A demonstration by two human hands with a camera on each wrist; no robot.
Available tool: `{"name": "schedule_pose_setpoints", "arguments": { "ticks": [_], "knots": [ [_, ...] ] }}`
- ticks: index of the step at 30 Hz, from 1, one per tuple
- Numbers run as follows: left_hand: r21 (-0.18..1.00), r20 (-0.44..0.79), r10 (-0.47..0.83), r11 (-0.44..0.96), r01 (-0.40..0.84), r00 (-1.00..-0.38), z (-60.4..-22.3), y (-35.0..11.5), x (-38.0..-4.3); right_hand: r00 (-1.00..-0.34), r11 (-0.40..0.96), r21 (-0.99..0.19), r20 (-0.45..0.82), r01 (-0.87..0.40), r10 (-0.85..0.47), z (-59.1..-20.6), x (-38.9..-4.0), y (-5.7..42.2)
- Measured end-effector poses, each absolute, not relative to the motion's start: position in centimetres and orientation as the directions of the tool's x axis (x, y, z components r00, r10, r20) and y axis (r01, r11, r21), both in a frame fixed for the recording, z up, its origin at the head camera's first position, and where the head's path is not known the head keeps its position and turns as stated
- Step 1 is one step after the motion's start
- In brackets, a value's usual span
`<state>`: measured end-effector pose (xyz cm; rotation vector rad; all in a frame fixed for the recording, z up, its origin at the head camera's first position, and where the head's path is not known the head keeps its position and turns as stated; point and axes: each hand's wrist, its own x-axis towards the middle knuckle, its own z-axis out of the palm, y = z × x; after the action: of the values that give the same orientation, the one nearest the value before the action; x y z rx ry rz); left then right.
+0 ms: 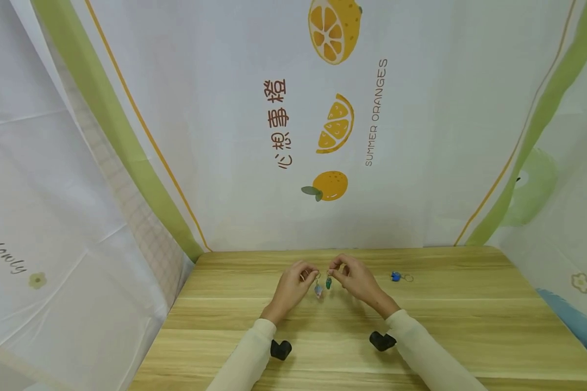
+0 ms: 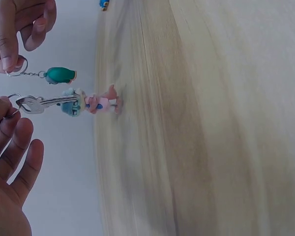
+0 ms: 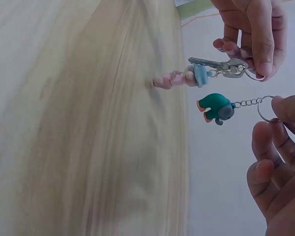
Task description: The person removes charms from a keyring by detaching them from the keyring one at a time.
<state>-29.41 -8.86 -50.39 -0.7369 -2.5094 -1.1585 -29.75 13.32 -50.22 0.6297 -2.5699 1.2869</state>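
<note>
Held the key (image 2: 32, 105) and the pink-and-blue figure (image 2: 94, 102) by their metal ring (image 3: 251, 76) in the narrow, pinching grip of the left hand (image 1: 292, 286), just below the centre of the head frame. Pinched the ring of the green charm (image 3: 215, 106) just right of that, in the equally narrow grip of the right hand (image 1: 357, 279). Had both dangling near each other over the worktop (image 1: 332, 364). Had a blue charm (image 1: 395, 276) lying farther right. Wore pale sleeves (image 1: 247, 353), lower left and lower right. Faced a white curtain (image 1: 235, 209) with orange prints (image 1: 331, 185) at upper centre.
</note>
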Motion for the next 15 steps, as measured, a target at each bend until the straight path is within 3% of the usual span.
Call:
{"name": "schedule_pose_setpoints", "arguments": {
  "ticks": [15],
  "knots": [
    [0.620, 0.456, 0.312, 0.560, 0.549, -0.834, -50.6, -9.4, -29.6, -0.880, 0.522, -0.708, 0.385, -0.475, -0.278, -50.3, -30.0, 14.9]
  ]
}}
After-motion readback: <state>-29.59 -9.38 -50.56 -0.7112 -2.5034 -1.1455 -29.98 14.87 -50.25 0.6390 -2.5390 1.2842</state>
